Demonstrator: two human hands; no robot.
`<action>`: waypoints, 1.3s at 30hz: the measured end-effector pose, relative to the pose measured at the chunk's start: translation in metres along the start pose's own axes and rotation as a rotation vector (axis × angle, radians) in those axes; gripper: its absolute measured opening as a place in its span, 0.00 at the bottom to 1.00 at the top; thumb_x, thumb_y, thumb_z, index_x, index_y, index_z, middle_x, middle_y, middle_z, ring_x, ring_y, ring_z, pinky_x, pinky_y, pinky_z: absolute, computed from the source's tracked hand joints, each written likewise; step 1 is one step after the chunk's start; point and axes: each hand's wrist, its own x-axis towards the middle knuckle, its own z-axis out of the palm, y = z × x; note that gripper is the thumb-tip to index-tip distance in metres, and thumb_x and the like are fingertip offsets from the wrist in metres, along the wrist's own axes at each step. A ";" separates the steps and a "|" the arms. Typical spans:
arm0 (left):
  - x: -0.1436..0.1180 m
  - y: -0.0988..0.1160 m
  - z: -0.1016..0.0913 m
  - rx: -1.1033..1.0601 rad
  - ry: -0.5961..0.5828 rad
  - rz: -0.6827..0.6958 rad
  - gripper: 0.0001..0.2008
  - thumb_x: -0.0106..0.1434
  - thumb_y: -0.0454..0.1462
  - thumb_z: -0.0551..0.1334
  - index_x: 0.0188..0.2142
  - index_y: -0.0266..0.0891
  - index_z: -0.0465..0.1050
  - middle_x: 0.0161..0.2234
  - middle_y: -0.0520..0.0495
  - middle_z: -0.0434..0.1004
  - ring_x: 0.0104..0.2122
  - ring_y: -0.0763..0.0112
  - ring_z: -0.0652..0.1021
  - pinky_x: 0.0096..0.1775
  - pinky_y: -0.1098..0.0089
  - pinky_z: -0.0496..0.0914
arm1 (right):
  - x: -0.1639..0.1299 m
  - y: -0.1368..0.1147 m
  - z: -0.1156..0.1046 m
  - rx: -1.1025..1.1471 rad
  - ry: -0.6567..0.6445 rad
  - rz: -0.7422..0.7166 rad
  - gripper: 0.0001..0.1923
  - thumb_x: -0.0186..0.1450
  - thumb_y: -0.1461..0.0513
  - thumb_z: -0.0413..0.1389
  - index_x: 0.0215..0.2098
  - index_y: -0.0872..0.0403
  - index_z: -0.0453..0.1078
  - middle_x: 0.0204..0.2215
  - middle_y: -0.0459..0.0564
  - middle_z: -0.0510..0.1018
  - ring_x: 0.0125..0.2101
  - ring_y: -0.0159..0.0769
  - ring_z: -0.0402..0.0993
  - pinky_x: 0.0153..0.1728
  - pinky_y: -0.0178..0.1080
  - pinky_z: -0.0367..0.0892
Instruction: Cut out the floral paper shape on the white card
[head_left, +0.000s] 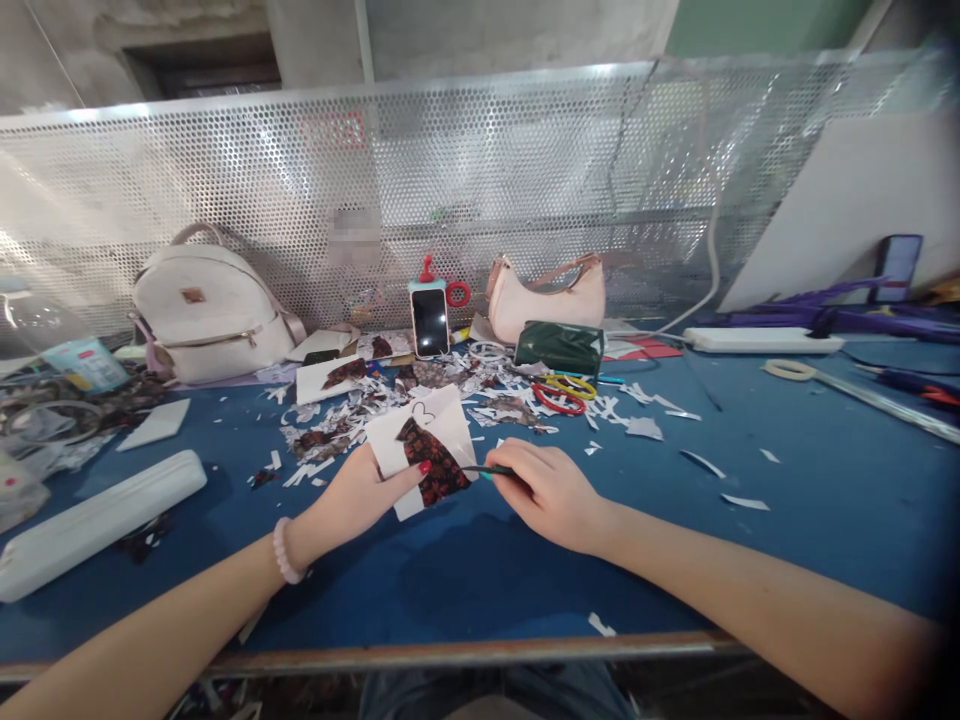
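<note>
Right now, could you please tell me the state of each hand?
Left hand: closed, holding the white card bearing a dark patterned piece.
Right hand: closed around a slim dark tool.

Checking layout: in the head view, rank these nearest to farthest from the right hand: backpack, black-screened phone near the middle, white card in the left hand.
From the right hand:
1. White card: just left, in the left hand.
2. Phone: back, left of centre.
3. Backpack: back, far left.

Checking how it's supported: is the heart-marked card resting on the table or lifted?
Lifted: the left hand holds the card above a shadow on the table.
</note>
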 end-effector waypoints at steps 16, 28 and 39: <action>0.000 0.002 -0.001 -0.013 0.004 0.002 0.19 0.59 0.40 0.56 0.49 0.37 0.67 0.48 0.46 0.72 0.48 0.61 0.72 0.51 0.62 0.65 | 0.000 -0.002 0.000 0.002 -0.057 -0.010 0.08 0.65 0.66 0.42 0.36 0.55 0.62 0.25 0.49 0.72 0.23 0.32 0.69 0.23 0.33 0.61; -0.001 0.001 0.000 -0.034 0.012 0.000 0.18 0.58 0.41 0.57 0.47 0.37 0.68 0.48 0.46 0.73 0.47 0.60 0.73 0.51 0.62 0.65 | -0.001 -0.007 0.001 -0.005 -0.168 -0.063 0.08 0.67 0.65 0.41 0.36 0.55 0.61 0.27 0.50 0.74 0.23 0.33 0.70 0.22 0.35 0.61; 0.003 -0.005 -0.003 -0.053 0.036 -0.069 0.19 0.58 0.41 0.57 0.47 0.34 0.65 0.46 0.43 0.73 0.46 0.60 0.73 0.50 0.63 0.66 | 0.000 -0.005 0.001 0.000 -0.341 -0.137 0.09 0.66 0.67 0.43 0.37 0.56 0.64 0.29 0.49 0.74 0.24 0.31 0.70 0.22 0.35 0.58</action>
